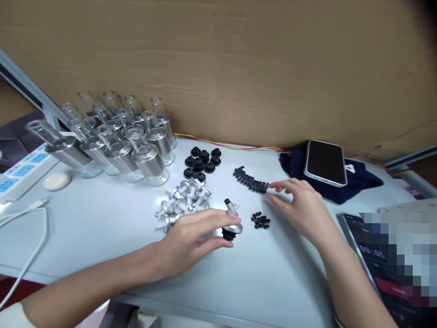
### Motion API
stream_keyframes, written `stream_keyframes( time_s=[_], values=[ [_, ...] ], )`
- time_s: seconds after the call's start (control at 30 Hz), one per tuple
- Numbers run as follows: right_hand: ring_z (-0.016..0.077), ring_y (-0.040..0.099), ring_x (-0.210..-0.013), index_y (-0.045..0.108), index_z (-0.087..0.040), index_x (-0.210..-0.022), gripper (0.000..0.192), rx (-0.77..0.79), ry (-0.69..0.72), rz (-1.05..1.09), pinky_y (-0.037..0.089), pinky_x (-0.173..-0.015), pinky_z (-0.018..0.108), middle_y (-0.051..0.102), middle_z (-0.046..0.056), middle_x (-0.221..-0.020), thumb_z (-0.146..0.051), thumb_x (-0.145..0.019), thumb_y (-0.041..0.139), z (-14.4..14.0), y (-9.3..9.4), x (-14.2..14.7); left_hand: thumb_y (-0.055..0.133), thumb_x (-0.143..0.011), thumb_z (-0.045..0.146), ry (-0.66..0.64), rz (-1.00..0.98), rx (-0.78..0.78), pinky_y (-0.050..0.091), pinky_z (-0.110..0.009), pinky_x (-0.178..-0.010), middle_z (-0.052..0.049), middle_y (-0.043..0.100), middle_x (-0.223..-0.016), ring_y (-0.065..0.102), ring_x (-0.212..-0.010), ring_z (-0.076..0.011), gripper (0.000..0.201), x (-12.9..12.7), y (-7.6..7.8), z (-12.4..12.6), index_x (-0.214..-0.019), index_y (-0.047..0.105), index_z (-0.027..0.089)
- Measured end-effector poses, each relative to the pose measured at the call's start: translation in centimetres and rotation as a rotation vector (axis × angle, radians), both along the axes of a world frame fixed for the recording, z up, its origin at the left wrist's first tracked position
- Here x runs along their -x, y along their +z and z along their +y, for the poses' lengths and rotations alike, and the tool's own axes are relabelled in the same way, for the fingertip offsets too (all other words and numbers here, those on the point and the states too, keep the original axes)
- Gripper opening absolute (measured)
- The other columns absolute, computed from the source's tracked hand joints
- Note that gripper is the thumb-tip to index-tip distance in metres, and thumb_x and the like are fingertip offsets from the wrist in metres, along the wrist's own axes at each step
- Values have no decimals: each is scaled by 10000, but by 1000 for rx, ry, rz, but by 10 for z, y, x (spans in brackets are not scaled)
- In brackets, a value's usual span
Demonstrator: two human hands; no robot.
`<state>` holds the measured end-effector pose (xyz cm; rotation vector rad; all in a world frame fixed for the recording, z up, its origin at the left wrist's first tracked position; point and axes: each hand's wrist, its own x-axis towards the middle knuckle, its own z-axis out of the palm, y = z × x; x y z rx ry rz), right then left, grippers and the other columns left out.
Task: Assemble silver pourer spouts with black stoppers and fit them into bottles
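Silver metal, smooth and round, shows in the left hand's (191,241) grip: thumb and fingers are closed on a small pump-cap assembly (232,223), a shiny disc with a slim spout tilted up, a black tip on top and a black rubber seal under it. It sits low over the pale counter (102,228), which it seems to touch. Just behind that grip lies a heap of matching silver caps (182,202), and farther back a cluster of domed black rubber stoppers (202,161). Right of the grip is a little pile of tiny black rings (260,220). The right hand (300,205) holds nothing, its grip spread apart, fingertips touching the end of a row of short black tubes (251,180). Clear glass bottles (119,141) with silver bands stand far back left.
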<state>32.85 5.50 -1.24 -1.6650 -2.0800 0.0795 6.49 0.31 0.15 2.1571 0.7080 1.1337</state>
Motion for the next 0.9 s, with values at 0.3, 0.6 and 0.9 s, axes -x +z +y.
stream_keyframes(
  time_s=[0.3,0.6,0.9],
  values=[
    [249,559,-732,689,-205,-761,138,109,-124,-48,410,-636,346,612,51,-718,-273,-768,569,2,-11,1,578,-878,114,14,-19,70,508,-297,-952,-91,664,-1118,609,-1083,-162,301,0,1,-1,-1172,561,174],
    [207,559,-631,658,-205,-733,149,159,-164,3,381,-586,318,607,33,-688,-249,-753,517,0,-5,7,535,-895,94,-6,-10,56,504,-273,-917,-86,628,-1116,596,-1061,-149,322,1,1,0,-1201,553,196],
    [159,514,-535,570,-205,-655,52,58,-357,256,394,-598,326,601,18,-687,-257,-658,566,-6,17,17,601,-863,110,4,-46,91,484,-285,-943,-89,630,-1130,586,-1093,-162,326,1,0,1,-1174,537,184]
  ],
)
